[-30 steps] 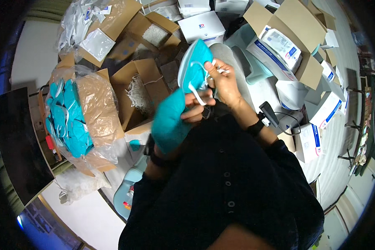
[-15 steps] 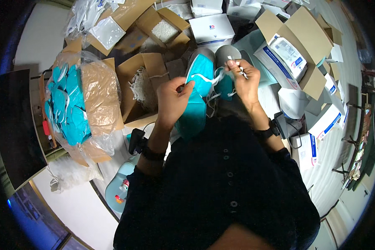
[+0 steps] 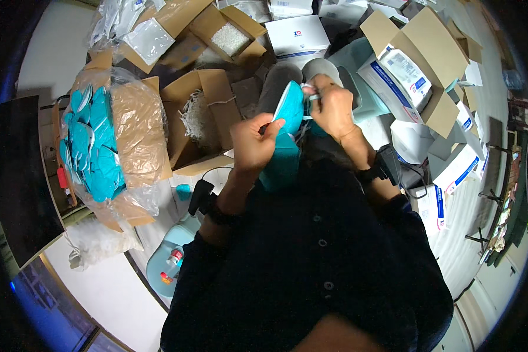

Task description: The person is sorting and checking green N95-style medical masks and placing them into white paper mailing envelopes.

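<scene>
Smooth teal cupped mask (image 3: 290, 105) between hands (image 3: 253, 142)

The teal mask (image 3: 289, 105) is partly covered by the left hand (image 3: 253, 144) and right hand (image 3: 332, 107); its lower portion merges with teal material beneath, boundary unclear. The right fingertips are blurred, possibly pinching a white strap. Contents of the open cardboard box (image 3: 200, 117) are too indistinct to identify.

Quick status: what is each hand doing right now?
Left hand: closed, pinching the teal mask at its lower edge.
Right hand: closed, gripping the mask's top end with its white strap.
</scene>
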Available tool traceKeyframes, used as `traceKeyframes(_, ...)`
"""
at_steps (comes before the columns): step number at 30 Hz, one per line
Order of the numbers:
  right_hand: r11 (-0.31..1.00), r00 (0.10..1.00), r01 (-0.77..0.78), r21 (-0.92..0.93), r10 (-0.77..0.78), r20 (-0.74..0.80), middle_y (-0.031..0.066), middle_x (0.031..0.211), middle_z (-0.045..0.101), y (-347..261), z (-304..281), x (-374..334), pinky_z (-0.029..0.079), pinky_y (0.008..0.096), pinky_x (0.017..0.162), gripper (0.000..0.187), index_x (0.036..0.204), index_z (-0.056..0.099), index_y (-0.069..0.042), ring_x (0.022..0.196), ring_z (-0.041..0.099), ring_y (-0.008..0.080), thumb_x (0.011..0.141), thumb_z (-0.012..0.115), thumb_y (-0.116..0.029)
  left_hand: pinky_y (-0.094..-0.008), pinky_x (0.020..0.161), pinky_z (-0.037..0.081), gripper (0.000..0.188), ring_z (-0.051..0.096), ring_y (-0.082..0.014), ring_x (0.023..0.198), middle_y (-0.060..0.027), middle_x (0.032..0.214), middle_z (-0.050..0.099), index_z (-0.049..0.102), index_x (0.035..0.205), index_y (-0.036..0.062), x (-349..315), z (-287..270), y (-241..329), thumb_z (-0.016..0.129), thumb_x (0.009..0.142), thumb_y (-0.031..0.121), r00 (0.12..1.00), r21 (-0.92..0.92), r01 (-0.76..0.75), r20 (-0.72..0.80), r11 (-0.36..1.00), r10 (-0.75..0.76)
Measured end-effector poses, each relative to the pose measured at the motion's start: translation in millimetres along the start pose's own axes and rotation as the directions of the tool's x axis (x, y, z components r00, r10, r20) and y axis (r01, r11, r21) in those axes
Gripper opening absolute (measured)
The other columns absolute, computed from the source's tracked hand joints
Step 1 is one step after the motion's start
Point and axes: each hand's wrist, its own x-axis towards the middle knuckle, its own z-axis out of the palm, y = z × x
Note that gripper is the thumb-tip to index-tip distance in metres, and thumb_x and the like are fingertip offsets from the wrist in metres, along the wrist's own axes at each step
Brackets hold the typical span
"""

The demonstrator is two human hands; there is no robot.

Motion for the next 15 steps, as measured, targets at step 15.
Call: traceKeyframes(15,0.891,0.994,-0.101,0.442,0.105,0.016,0.0078,0.077,0.063,-43.0,3.2,-16.8,0.047,0.0323,0.058,0.018,0.095,0.061,-0.008,0.064,0.061,0.0234,0.085,0.069,-0.021,-0.0197,0.070,0.043,0.009,0.056,-0.0056,0.076,0.0001,0.084,0.065,0.068,0.094,0.0014,25.1,-16.7,-20.5,0.068,0.087,0.007,0.936,-0.550,0.041,-0.272,0.834,-0.225)
